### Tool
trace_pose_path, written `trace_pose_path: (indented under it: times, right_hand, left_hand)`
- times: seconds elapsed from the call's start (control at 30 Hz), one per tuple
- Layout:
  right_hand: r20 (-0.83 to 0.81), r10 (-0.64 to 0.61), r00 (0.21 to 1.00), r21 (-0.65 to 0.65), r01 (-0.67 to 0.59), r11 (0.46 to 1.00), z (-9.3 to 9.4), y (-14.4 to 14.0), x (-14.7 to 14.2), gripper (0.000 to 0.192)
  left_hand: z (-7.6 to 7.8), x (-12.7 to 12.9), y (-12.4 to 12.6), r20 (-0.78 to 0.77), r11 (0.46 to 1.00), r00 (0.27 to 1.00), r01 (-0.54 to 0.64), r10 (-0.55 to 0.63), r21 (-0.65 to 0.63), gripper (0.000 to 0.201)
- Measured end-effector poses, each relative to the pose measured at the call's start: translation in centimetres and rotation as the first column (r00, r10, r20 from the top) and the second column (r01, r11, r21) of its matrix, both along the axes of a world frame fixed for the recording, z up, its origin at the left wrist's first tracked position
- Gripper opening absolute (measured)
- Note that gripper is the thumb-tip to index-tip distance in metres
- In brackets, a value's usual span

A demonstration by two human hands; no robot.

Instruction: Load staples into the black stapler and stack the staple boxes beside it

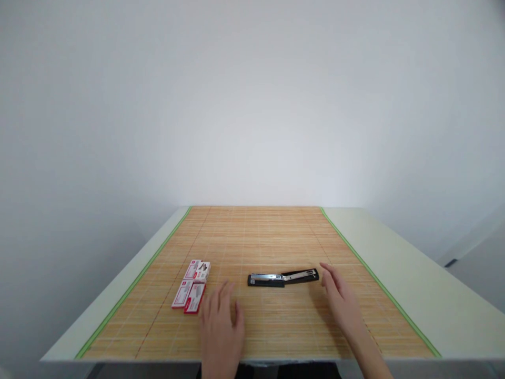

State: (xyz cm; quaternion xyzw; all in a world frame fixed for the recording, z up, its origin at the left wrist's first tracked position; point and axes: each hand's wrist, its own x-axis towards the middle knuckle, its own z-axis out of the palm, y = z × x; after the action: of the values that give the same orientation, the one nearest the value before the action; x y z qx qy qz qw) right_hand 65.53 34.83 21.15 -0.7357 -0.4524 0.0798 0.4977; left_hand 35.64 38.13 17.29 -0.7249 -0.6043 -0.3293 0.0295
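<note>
Opened stapler (283, 278) on mat, just beyond right hand (340, 296)

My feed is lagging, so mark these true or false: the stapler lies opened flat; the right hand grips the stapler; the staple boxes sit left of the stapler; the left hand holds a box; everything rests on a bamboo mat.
1. The stapler lies opened flat. True.
2. The right hand grips the stapler. False: it is open, its fingertips just short of the stapler's right end.
3. The staple boxes sit left of the stapler. True.
4. The left hand holds a box. False: it is empty, beside the boxes.
5. Everything rests on a bamboo mat. True.
</note>
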Motion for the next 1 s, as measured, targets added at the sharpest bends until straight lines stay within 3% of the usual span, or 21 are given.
trace_pose_path:
  times: [0.13, 0.2, 0.3, 0.37, 0.47, 0.57, 0.63, 0.8, 1.0]
  right_hand:
    - [-0.085, -0.015, 0.996, 0.001, 0.015, 1.0, -0.9, -2.4, -0.8, 0.057]
    - [-0.092, 0.076, 0.993, -0.033, -0.079, 0.996, -1.3, -3.3, -2.0, 0.055]
    - [-0.077, 0.241, 0.967, -0.131, -0.25, 0.959, -1.9, -3.8, -4.2, 0.049]
    - [-0.047, 0.334, 0.941, -0.174, -0.337, 0.925, -2.1, -3.7, -5.4, 0.044]
    - [0.055, 0.46, 0.886, -0.197, -0.442, 0.875, -2.1, -3.4, -6.4, 0.033]
    - [0.164, 0.518, 0.839, -0.22, -0.481, 0.849, -2.0, -3.0, -6.3, 0.022]
    - [0.196, 0.524, 0.829, -0.236, -0.478, 0.846, -2.2, -2.8, -5.8, 0.017]
    - [0.115, 0.507, 0.854, -0.261, -0.467, 0.845, -3.5, -2.3, -4.5, 0.012]
    - [0.111, 0.467, 0.877, -0.313, -0.415, 0.854, -4.0, -2.0, -3.8, 0.013]
  left_hand:
    - [1.3, -4.6, -0.5, -0.066, 0.928, 0.926, -0.373, 0.373, 0.006, 0.041]
    - [1.3, -5.8, -1.0, -0.123, 0.91, 0.904, -0.414, 0.409, -0.017, 0.04]
    - [0.9, -5.9, -1.7, -0.174, 0.917, 0.916, -0.383, 0.362, -0.108, 0.036]
    - [0.7, -5.1, -2.0, -0.15, 0.938, 0.952, -0.291, 0.266, -0.189, 0.033]
    - [0.8, -2.9, -2.0, -0.023, 0.956, 0.999, 0.014, -0.022, -0.292, 0.033]
    - [1.2, -0.4, -1.5, 0.158, 0.868, 0.94, 0.34, -0.302, -0.363, 0.042]
    - [1.5, 0.9, -0.9, 0.27, 0.793, 0.876, 0.479, -0.401, -0.376, 0.05]
    - [1.6, 2.6, 0.6, 0.413, 0.661, 0.753, 0.653, -0.512, -0.37, 0.064]
    - [1.1, 3.0, 1.1, 0.427, 0.636, 0.728, 0.682, -0.537, -0.362, 0.065]
